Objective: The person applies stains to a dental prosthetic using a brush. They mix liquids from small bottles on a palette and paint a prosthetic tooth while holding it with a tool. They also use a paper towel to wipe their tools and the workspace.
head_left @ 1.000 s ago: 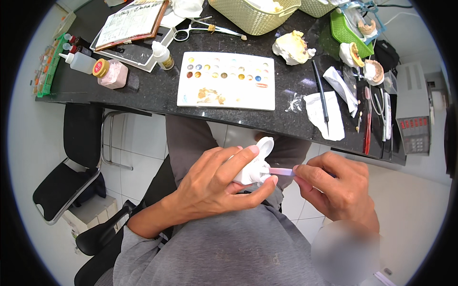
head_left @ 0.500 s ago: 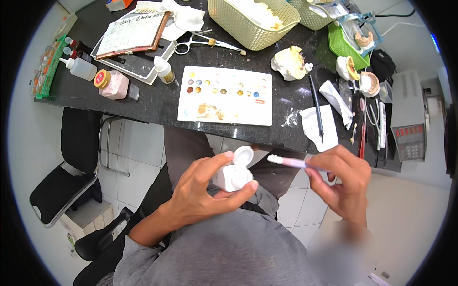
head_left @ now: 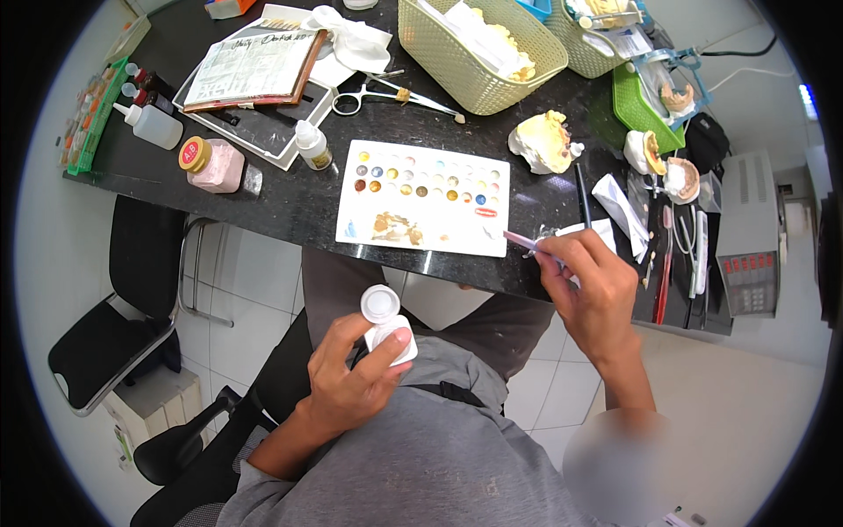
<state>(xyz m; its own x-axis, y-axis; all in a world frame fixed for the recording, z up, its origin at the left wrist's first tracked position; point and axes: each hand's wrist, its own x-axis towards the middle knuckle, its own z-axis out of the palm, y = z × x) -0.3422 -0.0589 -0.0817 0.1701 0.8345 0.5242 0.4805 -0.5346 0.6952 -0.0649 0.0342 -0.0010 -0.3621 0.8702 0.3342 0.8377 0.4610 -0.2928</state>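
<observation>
Your left hand (head_left: pixel 351 382) is grasping a small white jar (head_left: pixel 386 327) with its flip lid open, held low over your lap, near side of the black table (head_left: pixel 290 198). Your right hand (head_left: pixel 590 294) is pinching a thin pink-handled brush (head_left: pixel 527 242), tip at the right edge of the white paint palette (head_left: pixel 424 198), approx. at the table's near edge.

Step in hand, as I read it: loading or mixing colour w/ the brush at the palette while the jar waits open. Next move prob. calls for a steady brush tip to pick up a small amount, and keeping the jar level so nothing spills on your lap.

Counts:
- 1 palette, w/ several rows of colour dots; too small to count exactly.
- 1 brush in hand, 1 jar in hand.
- 1 pair of scissors (head_left: pixel 373 92), far of the palette.
- 2 woven baskets (head_left: pixel 479 66) far centre, 1 green basket (head_left: pixel 645 110) far right.
- 1 pink jar w/ red-and-yellow lid (head_left: pixel 211 164) at left, 1 white squeeze bottle (head_left: pixel 151 126) beside it.
- 1 yellowish dental cast (head_left: pixel 544 143), right of the palette.
- 1 black chair (head_left: pixel 114 325), near left.
</observation>
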